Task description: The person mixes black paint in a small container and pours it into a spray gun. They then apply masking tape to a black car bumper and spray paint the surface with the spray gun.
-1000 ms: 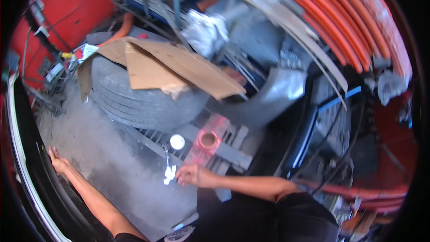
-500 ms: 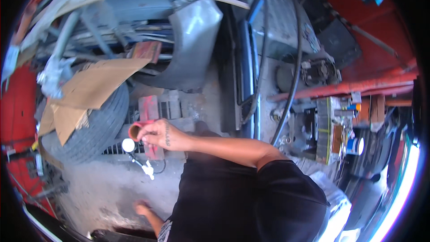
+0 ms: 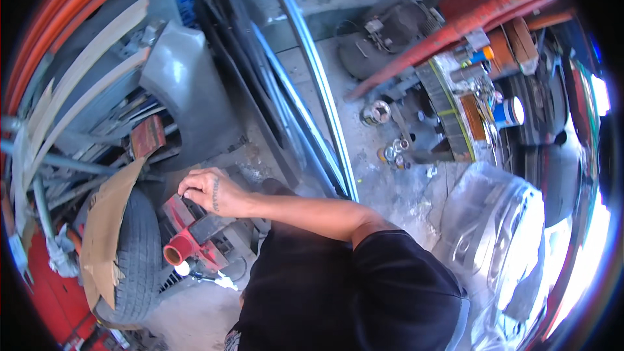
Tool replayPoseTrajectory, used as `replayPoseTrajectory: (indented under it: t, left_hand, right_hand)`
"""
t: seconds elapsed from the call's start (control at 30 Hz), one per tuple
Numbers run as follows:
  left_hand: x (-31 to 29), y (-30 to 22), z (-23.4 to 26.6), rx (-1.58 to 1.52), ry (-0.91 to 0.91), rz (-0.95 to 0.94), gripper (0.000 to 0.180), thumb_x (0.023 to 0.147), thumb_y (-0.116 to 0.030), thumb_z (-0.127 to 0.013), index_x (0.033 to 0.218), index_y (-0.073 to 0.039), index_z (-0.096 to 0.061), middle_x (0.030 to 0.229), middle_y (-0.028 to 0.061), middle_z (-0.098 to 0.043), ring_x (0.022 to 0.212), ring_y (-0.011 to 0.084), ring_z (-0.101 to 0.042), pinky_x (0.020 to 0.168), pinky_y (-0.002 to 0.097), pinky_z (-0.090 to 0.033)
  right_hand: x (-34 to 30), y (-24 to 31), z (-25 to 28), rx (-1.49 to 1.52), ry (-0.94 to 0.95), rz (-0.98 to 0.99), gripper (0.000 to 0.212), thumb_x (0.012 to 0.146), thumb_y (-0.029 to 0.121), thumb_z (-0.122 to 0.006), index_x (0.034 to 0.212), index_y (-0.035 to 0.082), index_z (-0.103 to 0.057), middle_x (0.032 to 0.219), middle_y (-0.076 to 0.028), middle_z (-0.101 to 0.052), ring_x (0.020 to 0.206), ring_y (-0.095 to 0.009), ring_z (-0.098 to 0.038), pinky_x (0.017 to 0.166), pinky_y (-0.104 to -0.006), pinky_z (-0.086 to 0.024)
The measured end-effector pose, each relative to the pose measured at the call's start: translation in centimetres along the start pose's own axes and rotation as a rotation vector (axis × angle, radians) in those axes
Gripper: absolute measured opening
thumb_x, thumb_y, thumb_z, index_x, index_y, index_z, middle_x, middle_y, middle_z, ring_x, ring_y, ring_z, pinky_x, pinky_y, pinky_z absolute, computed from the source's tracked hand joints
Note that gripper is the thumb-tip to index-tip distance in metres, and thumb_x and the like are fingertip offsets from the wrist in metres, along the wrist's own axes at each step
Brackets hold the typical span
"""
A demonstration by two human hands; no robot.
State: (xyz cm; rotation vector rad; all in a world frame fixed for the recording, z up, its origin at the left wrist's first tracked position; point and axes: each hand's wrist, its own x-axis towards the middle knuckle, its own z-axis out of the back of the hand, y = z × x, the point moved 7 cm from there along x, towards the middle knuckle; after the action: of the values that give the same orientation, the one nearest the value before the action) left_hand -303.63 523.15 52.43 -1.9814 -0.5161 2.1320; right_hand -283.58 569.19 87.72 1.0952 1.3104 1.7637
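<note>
The right hand, dark lettering across its back, has bent fingers at one end of a red metal fixture beside a tyre; whether they grip it cannot be told. Pale, partial print marks the black shirt.

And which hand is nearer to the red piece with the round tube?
Right, it seems. The right hand is by the far end of the red piece; contact is unclear. The left hand isn't visible, so its place can't be told.
</note>
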Motion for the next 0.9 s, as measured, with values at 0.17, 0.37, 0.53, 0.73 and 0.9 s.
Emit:
replayPoseTrajectory:
  t: [0.17, 0.37, 0.53, 0.73, 0.9]
  left_hand:
    - [0.4, -3.9, 0.9, 0.17, 0.102, -0.039, 0.05, 0.106, -0.028, -0.062, 0.148, -0.003, -0.051, 0.128, 0.0186, -0.07, 0.11, 0.0306, -0.071, 0.086, 0.0435, -0.06]
    - [-3.7, -5.4, 3.6, 0.238, 0.081, -0.037, 0.052, 0.106, -0.03, -0.063, 0.149, -0.004, -0.051, 0.13, 0.0188, -0.07, 0.111, 0.0306, -0.072, 0.087, 0.0433, -0.06]
    - [-2.0, 0.5, 6.8, 0.163, 0.146, -0.096, 0.048, 0.107, -0.023, -0.062, 0.149, -0.004, -0.05, 0.127, 0.0154, -0.072, 0.106, 0.0299, -0.074, 0.085, 0.0444, -0.06]
    - [-1.7, 2.2, 11.3, 0.259, 0.113, 0.012, 0.045, 0.105, -0.021, -0.063, 0.146, -0.007, -0.054, 0.124, 0.0141, -0.073, 0.098, 0.027, -0.074, 0.08, 0.0424, -0.06]
    - [-3.5, -3.7, 10.6, 0.351, 0.071, 0.039, 0.045, 0.103, -0.021, -0.062, 0.146, -0.008, -0.056, 0.122, 0.0127, -0.073, 0.1, 0.0268, -0.073, 0.079, 0.0416, -0.058]
  right_hand:
    - [-5.2, -2.7, 5.6, -0.457, -0.265, 0.149, 0.03, 0.09, 0.003, -0.06, 0.117, 0.0, -0.072, 0.125, -0.029, -0.066, 0.122, -0.047, -0.063, 0.103, -0.0514, -0.053]
    - [-11.2, -0.9, 14.0, -0.81, -0.36, 0.096, 0.029, 0.086, 0.002, -0.062, 0.114, 0.004, -0.072, 0.11, -0.016, -0.073, 0.109, -0.038, -0.067, 0.094, -0.0469, -0.056]
    - [-18.6, 4.2, 21.3, -1.143, -0.769, 0.153, 0.03, 0.094, 0.01, -0.069, 0.123, 0.003, -0.069, 0.113, -0.017, -0.071, 0.106, -0.039, -0.065, 0.093, -0.0466, -0.052]
    - [-24.5, -8.8, 24.5, -0.826, -0.697, -0.331, 0.064, 0.109, 0.053, -0.045, 0.148, 0.002, -0.052, 0.112, -0.03, -0.07, 0.109, -0.052, -0.064, 0.097, -0.0549, -0.048]
    - [-23.6, -8.4, 22.6, -0.741, -0.754, -0.341, 0.062, 0.112, 0.052, -0.031, 0.141, 0.003, -0.057, 0.105, -0.023, -0.073, 0.103, -0.043, -0.07, 0.093, -0.0485, -0.051]
